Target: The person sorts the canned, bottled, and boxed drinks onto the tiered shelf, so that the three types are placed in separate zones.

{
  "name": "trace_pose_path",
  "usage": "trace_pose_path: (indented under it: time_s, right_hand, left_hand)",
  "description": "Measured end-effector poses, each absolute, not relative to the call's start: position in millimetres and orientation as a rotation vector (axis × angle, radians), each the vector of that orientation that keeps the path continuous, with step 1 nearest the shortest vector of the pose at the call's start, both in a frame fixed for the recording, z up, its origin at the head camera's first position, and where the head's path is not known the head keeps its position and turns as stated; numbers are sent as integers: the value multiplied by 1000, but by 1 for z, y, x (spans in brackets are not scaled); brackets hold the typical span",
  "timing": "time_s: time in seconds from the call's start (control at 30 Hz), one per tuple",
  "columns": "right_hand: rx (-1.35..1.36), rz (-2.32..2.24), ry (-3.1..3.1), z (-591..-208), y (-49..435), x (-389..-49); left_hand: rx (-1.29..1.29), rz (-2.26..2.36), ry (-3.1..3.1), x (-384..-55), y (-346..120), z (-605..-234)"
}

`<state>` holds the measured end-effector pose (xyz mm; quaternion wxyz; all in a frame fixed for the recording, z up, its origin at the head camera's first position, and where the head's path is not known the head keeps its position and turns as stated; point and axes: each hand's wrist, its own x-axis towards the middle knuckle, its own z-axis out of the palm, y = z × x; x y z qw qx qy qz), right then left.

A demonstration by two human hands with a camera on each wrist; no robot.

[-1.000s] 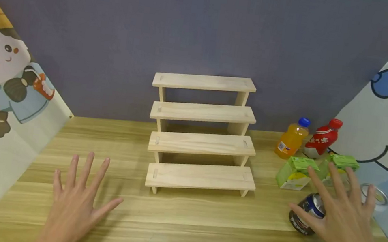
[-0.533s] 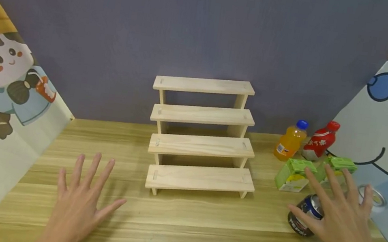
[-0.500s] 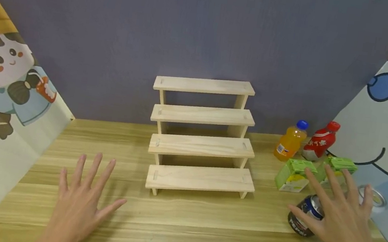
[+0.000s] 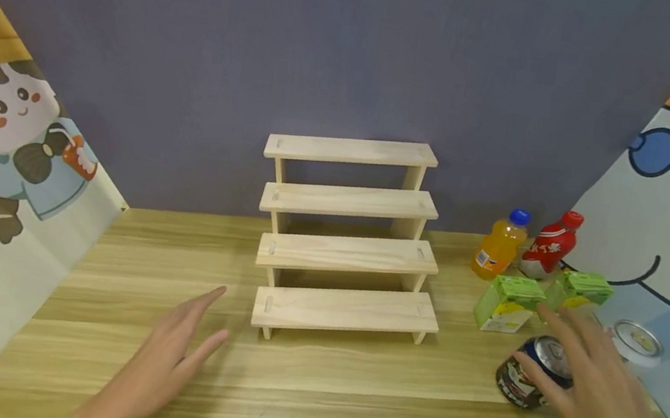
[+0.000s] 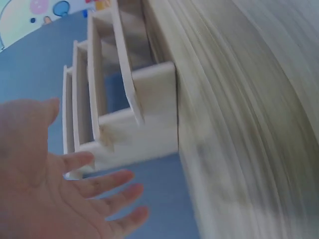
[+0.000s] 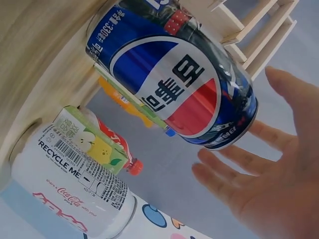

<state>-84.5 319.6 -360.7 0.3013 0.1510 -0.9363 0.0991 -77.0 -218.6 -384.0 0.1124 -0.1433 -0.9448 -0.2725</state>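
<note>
My right hand (image 4: 602, 399) hovers beside a dark blue Pepsi can (image 4: 517, 381) standing on the table, thumb and fingers spread apart around its near right side. In the right wrist view the Pepsi can (image 6: 174, 84) shows its round red, white and blue logo, and the fingers (image 6: 219, 169) reach past its top with a gap to the palm. My left hand (image 4: 163, 356) is held over the table left of the wooden stepped shelf (image 4: 344, 309), turned thumb-up and holding nothing. Its fingers (image 5: 112, 201) are extended in the left wrist view.
Two green juice boxes (image 4: 506, 306) stand behind the Pepsi can, with an orange drink bottle (image 4: 497, 250) and a red bottle (image 4: 551, 248) farther back. A white Coca-Cola can (image 4: 635, 344) is by the right wall panel. The shelf's several steps are bare; a grey wall (image 4: 362, 50) rises behind.
My left hand has turned from palm-down, fingers splayed, to thumb-up, and shifted right. My right hand's fingers have drawn together and lowered beside the Pepsi can. The head view has shifted slightly.
</note>
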Motion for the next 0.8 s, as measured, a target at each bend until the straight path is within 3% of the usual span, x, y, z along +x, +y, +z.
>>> trace_pose_path:
  time_s: [0.2, 0.47, 0.8]
  right_hand:
    - [369, 367, -2550, -362, 322, -83]
    - [281, 492, -2711, -373, 328, -80]
    - [215, 614, -2753, -380, 333, -76]
  left_hand:
    - [-350, -1235, -2846, -94, -209, -387]
    - [-458, -1845, -2719, -123, -205, -401]
    - [-433, -2263, -2557, -141, -201, -416]
